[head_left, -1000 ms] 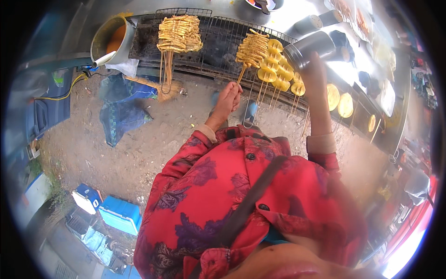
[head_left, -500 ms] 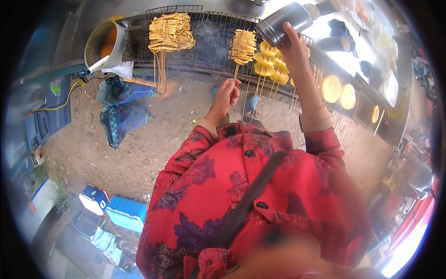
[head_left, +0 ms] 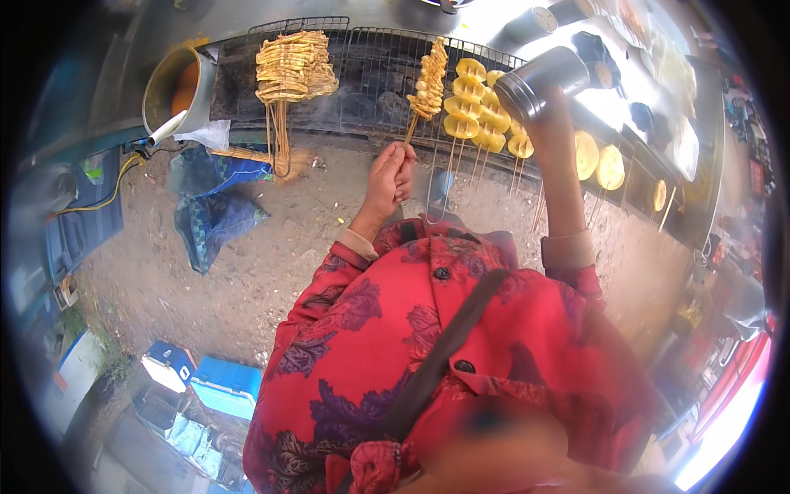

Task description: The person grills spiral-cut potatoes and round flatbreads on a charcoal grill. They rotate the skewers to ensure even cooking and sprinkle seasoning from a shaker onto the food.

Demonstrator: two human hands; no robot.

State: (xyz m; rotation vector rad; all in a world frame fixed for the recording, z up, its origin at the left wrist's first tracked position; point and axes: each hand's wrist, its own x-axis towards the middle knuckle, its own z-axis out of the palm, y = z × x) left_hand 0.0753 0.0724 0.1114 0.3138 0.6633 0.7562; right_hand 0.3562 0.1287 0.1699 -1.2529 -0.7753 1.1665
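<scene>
My left hand (head_left: 389,179) is closed on the stick of a skewer of golden, folded food (head_left: 429,78). The food is tilted over the wire grill (head_left: 374,70), its tip toward the far edge. My right hand (head_left: 553,123) grips a dark metal shaker can (head_left: 553,76), tipped so its banded end points left, over the grill's right part. Its fingers are partly hidden by the can. Between my hands, skewers of yellow potato slices (head_left: 463,107) lie on the grill with their sticks toward me. A stack of skewered golden strips (head_left: 295,67) rests at the grill's left.
A tall metal pot (head_left: 206,86) with orange liquid stands left of the grill. Round yellow slices on sticks (head_left: 610,168) lie to the right. More cans (head_left: 533,23) stand behind. Blue bags (head_left: 206,222) and a blue cooler (head_left: 226,385) are on the ground.
The skewer in my left hand has turned, showing its edge and leaning right at the top. My right hand has lowered and moved right, bringing the shaker can down.
</scene>
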